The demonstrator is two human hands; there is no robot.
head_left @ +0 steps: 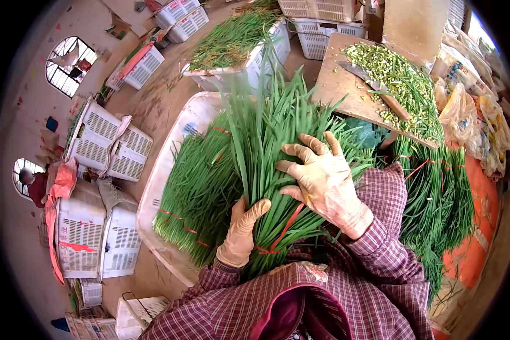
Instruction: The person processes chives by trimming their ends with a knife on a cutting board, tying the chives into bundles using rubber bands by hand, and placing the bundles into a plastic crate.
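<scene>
A thick bundle of long green chives lies in front of my body, its leaf tips pointing away from me. A red tie runs around its lower part. My left hand, in a pale thin glove, grips the bundle's left side, with the thumb on top and the fingers hidden under the leaves. My right hand, gloved the same way, rests on the right side of the bundle with fingers spread. Beneath and to the left, more chive bundles with red ties lie in a white plastic crate.
A wooden board at upper right holds a knife and chopped stems. Tied chive bundles lie at my right. White crates stand at left, and another person is at far left.
</scene>
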